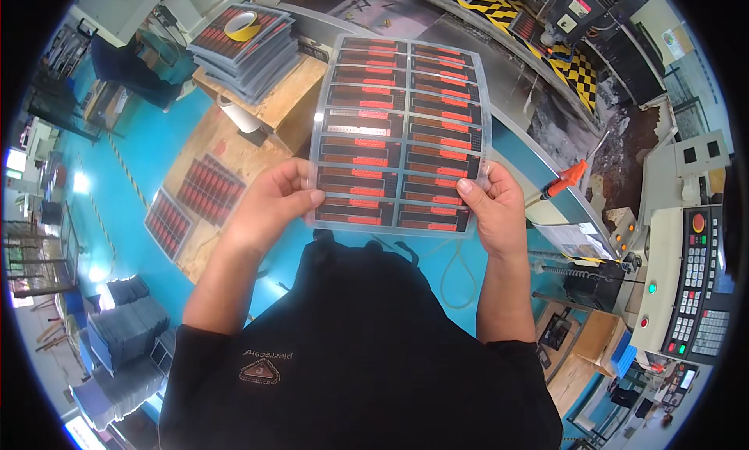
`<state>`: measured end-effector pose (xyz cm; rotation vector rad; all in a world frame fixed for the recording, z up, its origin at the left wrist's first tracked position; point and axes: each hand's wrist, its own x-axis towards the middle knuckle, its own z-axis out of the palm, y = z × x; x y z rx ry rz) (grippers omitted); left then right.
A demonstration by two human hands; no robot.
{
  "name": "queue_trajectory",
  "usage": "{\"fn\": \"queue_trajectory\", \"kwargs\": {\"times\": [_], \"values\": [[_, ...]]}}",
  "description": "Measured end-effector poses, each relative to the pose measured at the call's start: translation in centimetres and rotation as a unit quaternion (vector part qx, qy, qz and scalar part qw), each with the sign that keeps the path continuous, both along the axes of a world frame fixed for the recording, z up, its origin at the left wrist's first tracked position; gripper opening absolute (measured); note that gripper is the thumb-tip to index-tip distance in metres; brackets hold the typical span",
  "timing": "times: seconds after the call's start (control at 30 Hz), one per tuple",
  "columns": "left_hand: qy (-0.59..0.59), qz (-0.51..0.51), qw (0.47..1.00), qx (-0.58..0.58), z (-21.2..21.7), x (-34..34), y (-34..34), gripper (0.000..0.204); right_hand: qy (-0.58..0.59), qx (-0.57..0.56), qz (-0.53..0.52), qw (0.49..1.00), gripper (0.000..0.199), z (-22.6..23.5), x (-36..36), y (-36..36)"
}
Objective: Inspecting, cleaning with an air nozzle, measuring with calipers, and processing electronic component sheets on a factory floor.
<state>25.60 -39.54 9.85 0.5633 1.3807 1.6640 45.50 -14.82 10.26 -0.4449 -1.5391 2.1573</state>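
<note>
Between my two hands I hold up a clear plastic sheet (402,138) printed with two columns of black-and-red label panels. My left hand (273,196) pinches its lower left edge, thumb on the front face. On the lower right edge, my right hand (497,204) grips the same way. The fingers behind the sheet are partly hidden. Light glints off one panel in the left column. To the left, a thick stack of similar sheets (250,68) sits on a wooden box, with a roll of yellow tape (243,26) lying on top.
Two more printed sheets (169,224) lie on a lower wooden board (187,165) at left. A machine bed (437,29) is ahead, with an orange-handled tool (563,178) on its near edge. A control panel (697,282) stands at right. Dark stacks (125,333) stand at lower left.
</note>
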Motion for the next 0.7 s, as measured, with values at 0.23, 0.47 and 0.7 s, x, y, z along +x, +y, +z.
{"fn": "queue_trajectory", "kwargs": {"times": [0.23, 0.47, 0.7], "values": [[0.003, 0.006, 0.999, -0.038, -0.1, -0.3, 0.3, 0.023, -0.02, -0.007, 0.008, 1.0, 0.023, -0.6, 0.0, 0.7], [-0.021, 0.006, 0.999, -0.041, 0.0, -0.5, 0.8, 0.026, -0.021, -0.027, 0.011, 0.999, 0.025, -0.8, -0.3, 0.8], [-0.032, -0.006, 0.998, -0.051, -0.7, -0.8, 1.2, 0.029, -0.021, -0.036, 0.01, 0.999, 0.028, -1.5, -0.3, 1.4]]}}
